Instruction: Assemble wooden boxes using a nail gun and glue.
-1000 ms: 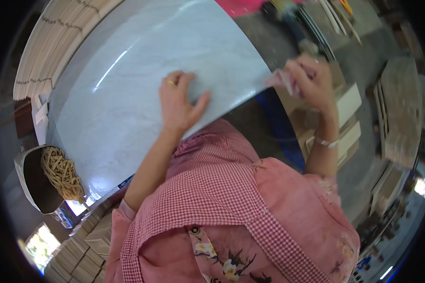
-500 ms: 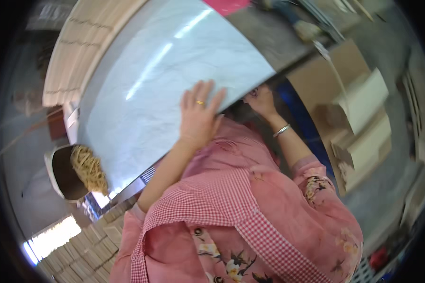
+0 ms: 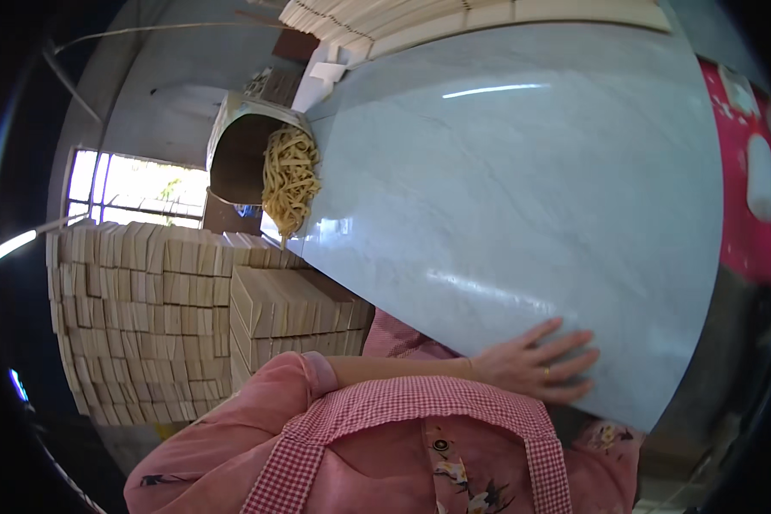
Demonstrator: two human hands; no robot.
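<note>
My left hand [image 3: 537, 364], with a ring on one finger, lies flat near the front edge of a glossy, pale marble-patterned tabletop [image 3: 505, 188]. Its fingers are spread and it holds nothing. My right hand is out of sight; only part of that arm's floral sleeve [image 3: 606, 435] shows, below the table's near right corner. At the left end of the table an open container [image 3: 236, 158] rests on its side, dark inside. A tangle of yellowish bands [image 3: 289, 180] spills at its mouth onto the table edge.
A stack of light wooden pieces [image 3: 137, 317] stands left of me, with a smaller block stack [image 3: 291, 304] against it. Pale grooved boards [image 3: 488, 17] line the table's far edge. Beyond its right end is a red-pink surface [image 3: 741, 231] with a white object [image 3: 762, 178].
My view has swung left, bringing the wooden stacks and window into sight. My left hand remains spread on the tabletop. My right hand, previously below the table edge, has gone from view.
</note>
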